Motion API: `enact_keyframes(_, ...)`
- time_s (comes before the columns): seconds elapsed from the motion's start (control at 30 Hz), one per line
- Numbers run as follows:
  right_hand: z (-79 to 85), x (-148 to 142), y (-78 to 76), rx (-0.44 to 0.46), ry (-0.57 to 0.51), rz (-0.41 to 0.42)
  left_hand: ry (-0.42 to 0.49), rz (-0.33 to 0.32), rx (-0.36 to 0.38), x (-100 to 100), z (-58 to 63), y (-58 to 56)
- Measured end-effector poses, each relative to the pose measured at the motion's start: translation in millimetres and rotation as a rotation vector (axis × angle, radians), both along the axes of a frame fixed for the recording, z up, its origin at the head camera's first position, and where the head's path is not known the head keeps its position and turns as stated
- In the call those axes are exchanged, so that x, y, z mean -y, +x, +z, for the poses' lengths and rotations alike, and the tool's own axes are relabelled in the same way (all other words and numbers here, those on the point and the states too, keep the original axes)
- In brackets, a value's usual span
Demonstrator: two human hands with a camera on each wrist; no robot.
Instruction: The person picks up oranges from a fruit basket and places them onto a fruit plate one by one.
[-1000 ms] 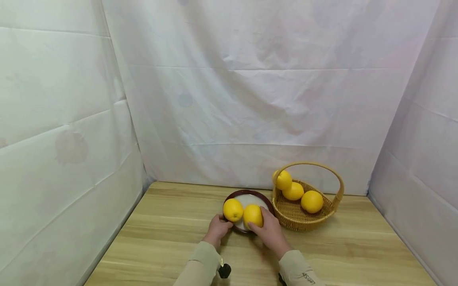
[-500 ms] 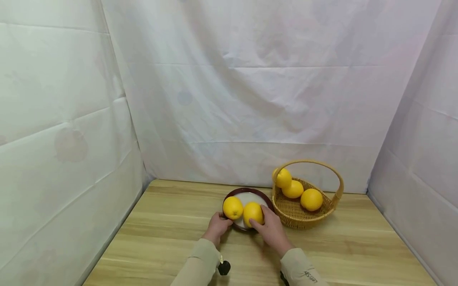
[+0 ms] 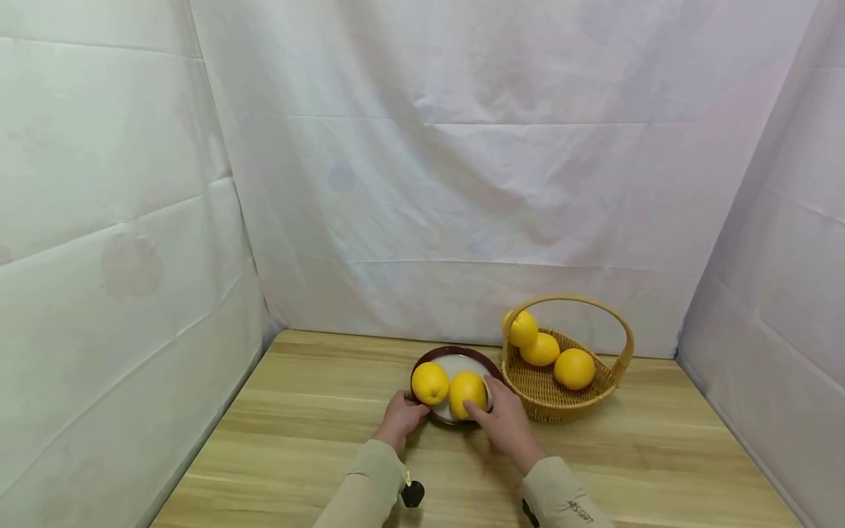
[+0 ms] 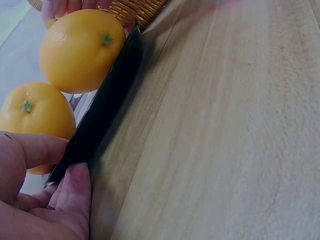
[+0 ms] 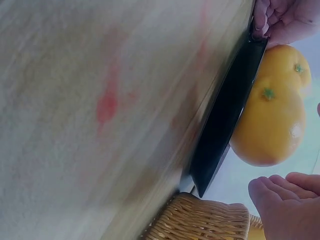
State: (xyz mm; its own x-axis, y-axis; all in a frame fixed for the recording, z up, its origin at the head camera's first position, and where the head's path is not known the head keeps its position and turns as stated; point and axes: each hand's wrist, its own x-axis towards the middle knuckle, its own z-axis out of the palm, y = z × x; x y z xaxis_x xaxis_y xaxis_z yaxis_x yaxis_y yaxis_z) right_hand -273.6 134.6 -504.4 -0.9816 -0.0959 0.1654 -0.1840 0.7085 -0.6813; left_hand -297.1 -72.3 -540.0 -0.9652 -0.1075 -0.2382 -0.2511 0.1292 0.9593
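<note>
A dark-rimmed plate [image 3: 462, 364] with a pale inside carries two oranges side by side, a left orange [image 3: 429, 383] and a right orange [image 3: 466, 396]. My left hand [image 3: 401, 418] pinches the plate's near left edge; in the left wrist view its thumb and fingers lie on either side of the dark rim [image 4: 107, 110]. Beside the right orange is my right hand [image 3: 505, 418], fingers spread around its right side. The right wrist view shows fairly straight fingers [image 5: 285, 192] with a gap between them and the orange [image 5: 270, 127].
Close to the plate's right side stands a wicker basket [image 3: 554, 411] with a tall arched handle [image 3: 571, 298]. It holds three oranges [image 3: 574, 369]. The wooden table [image 3: 317, 411] is bordered by white cloth [image 3: 422, 198] at the back and both sides.
My right hand has eased slightly to the right, its fingers loosening from the right orange, which stays on the plate. The left hand keeps its hold on the rim.
</note>
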Motion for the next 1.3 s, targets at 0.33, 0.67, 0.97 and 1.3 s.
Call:
enact_keyframes(0.33,5.2,-1,1.7,0.006,-0.009,-0.010,-0.004,-0.014,-0.007,1,-0.4,0.9)
enact_keyframes(0.67,8.1,-8,0.6,-0.014,-0.034,-0.017,-0.002,-0.008,-0.002,1,-2.0,-0.3)
enact_keyframes(0.97,11.3,-17,0.0,-0.045,0.008,-0.026,0.008,-0.025,-0.011,2,-0.8,0.6)
enact_keyframes(1.3,13.3,-23,2.1,-0.042,-0.010,-0.026,0.005,-0.020,0.008,2,-2.3,0.5)
